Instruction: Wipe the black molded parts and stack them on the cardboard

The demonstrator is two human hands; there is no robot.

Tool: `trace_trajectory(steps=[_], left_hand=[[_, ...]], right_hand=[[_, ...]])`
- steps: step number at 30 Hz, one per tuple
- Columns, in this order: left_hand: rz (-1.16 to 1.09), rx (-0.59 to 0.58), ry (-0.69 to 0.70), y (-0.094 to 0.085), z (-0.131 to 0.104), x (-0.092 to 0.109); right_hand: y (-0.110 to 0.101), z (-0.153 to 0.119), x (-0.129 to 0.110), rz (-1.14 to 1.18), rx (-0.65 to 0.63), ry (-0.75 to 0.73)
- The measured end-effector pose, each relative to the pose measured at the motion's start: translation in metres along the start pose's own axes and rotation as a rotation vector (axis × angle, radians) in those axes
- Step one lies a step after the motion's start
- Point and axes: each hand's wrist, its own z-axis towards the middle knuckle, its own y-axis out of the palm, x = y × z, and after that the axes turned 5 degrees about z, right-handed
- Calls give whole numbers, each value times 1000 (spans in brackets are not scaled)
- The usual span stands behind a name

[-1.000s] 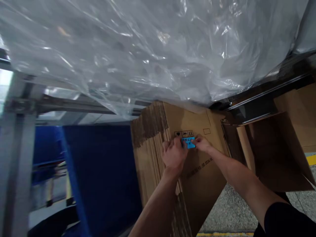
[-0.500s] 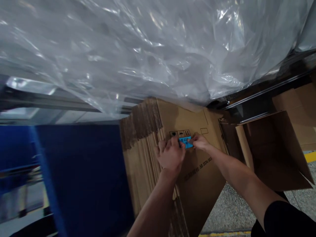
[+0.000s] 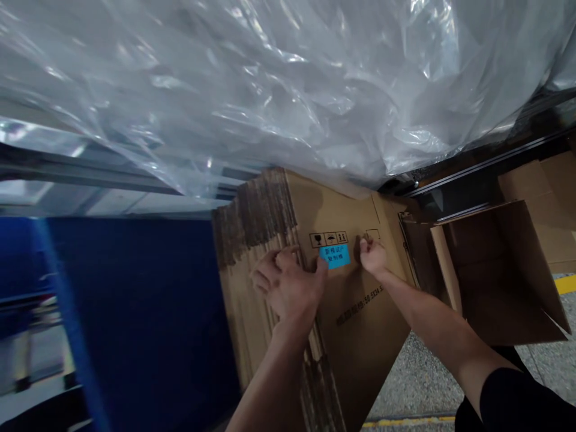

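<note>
Flattened cardboard boxes (image 3: 360, 348) stand in a stack, their folded edges towards the left. On the front face is a blue label (image 3: 336, 257) with dark writing, just below a row of printed handling symbols. My left hand (image 3: 291, 285) is over the stack's folded edges, fingers spread and bent. Its thumb tip is at the label's left edge. To the right of the label, close to the cardboard, my right hand (image 3: 373, 257) is closed with thumb and fingers together. Whatever may be between those fingertips is too small to make out.
Clear plastic sheeting (image 3: 288, 90) hangs across the top, above the boxes. A dark blue panel (image 3: 144, 312) is to the left. At the right, an open cardboard box (image 3: 504, 276) lies near more cardboard (image 3: 540, 198). Speckled floor (image 3: 405, 378) shows below.
My right hand has come away from the blue label and moved right. My left hand has shifted left with its fingers spread wider, leaving the label more fully in view.
</note>
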Motion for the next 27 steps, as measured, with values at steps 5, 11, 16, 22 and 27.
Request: trace_trajectory(steps=[5, 11, 16, 22, 27], left_hand=[[-175, 25, -110, -9, -54, -36], [-191, -184, -162, 0, -137, -44], [-97, -183, -132, 2, -142, -35], [-110, -192, -138, 0, -140, -32], [-109, -196, -139, -2, -141, -26]], right_hand=[[41, 4, -55, -3, 165, -204], [67, -6, -89, 8, 150, -191], [73, -43, -98, -73, -33, -525], [59, -91, -114, -133, -210, -695], [25, -90, -118, -112, -247, -822]])
